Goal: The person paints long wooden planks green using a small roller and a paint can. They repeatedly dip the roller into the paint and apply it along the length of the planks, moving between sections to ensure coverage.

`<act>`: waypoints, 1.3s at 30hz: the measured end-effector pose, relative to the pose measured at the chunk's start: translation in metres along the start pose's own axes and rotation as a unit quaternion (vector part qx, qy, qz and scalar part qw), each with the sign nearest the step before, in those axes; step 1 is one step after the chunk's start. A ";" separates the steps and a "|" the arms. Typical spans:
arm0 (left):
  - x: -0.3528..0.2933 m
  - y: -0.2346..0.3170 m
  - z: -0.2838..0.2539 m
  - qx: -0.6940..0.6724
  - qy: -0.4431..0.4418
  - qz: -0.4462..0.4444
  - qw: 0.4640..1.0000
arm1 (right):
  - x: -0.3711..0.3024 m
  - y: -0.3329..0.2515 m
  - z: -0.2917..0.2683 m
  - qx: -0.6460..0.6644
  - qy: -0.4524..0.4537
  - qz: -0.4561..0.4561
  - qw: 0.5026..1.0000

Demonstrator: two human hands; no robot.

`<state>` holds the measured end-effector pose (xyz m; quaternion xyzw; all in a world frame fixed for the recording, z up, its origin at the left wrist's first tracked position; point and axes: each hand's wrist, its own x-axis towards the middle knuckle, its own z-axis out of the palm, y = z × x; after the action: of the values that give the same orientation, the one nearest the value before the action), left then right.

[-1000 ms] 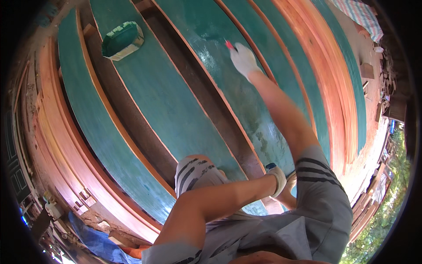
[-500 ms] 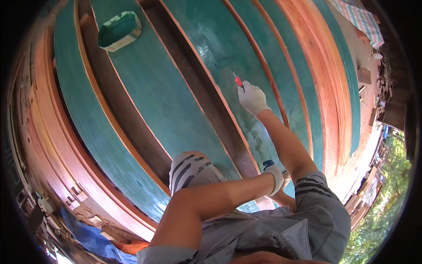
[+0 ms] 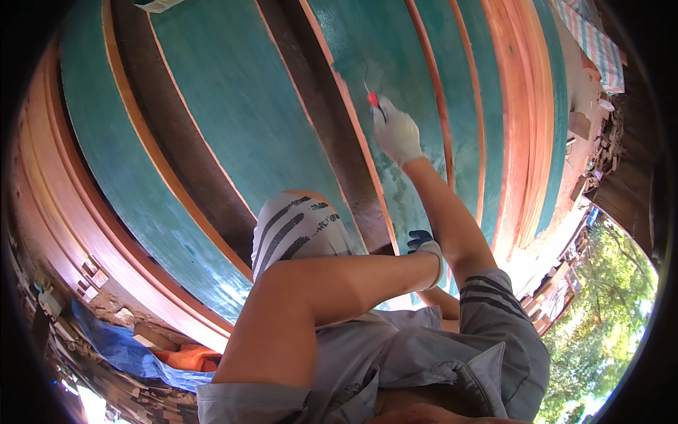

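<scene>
My right hand (image 3: 397,132), in a white glove, is closed round a small paint roller (image 3: 372,99) with a red handle and a thin wire frame. The roller's green-covered head is hard to make out against the green plank (image 3: 385,63), near that plank's left edge. Wet, shinier green shows around it. My left arm crosses in front of my body. At its end my left hand (image 3: 427,251), gloved with dark blue fingers, rests by my right forearm; its fingers look loosely apart, with nothing visible in them.
More green planks with bare orange-brown edges lie alongside, dark gaps between some. A paint container (image 3: 159,6) is cut off at the top edge. Bare reddish boards (image 3: 519,134) stand right; a blue tarp (image 3: 123,346) and orange cloth (image 3: 187,358) lie lower left. My raised knee (image 3: 300,226) is close.
The roller and my right hand have shifted toward the plank's left edge. My view has tilted, so the paint container has slid up mostly out of sight.
</scene>
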<state>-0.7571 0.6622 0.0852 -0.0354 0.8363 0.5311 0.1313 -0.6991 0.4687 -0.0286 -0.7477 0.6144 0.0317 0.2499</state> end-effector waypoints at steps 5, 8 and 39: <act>-0.007 0.000 -0.001 -0.009 0.007 -0.002 1.000 | -0.107 0.038 0.003 -0.013 -0.071 0.072 0.995; -0.006 0.003 -0.001 -0.013 0.003 0.007 1.000 | -0.120 0.051 -0.004 0.018 -0.056 0.065 0.996; -0.030 0.004 -0.016 0.102 0.032 -0.073 0.992 | 0.134 -0.065 -0.025 0.082 0.119 -0.112 0.983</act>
<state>-0.7315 0.6470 0.1027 -0.0996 0.8851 0.4308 0.1454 -0.6122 0.3450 -0.0324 -0.7873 0.5526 -0.1362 0.2373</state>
